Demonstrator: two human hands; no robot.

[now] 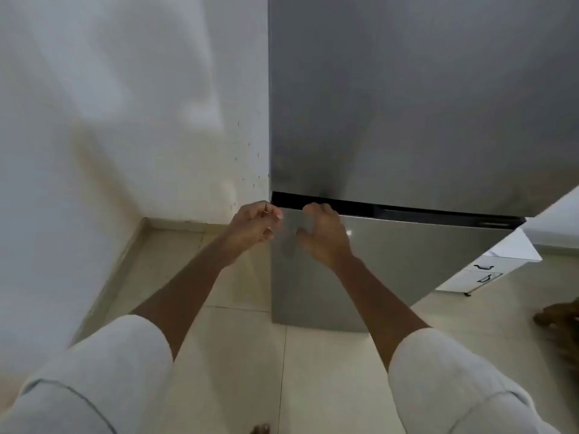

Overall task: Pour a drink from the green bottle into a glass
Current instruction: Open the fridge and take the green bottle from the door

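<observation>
A tall grey fridge (423, 104) fills the upper right, both doors closed. A dark gap (407, 211) runs between its upper door and lower door (391, 255). My right hand (326, 236) rests on the top left corner of the lower door, fingertips hooked into the gap. My left hand (253, 225) hovers just left of the fridge's edge, fingers loosely curled with nothing in them. No green bottle and no glass are in view.
A white wall (125, 120) stands close on the left, meeting the pale tiled floor (313, 371). A white drawer unit (488, 270) with dark handles sits right of the fridge. Something brown and furry (560, 321) lies at the right edge.
</observation>
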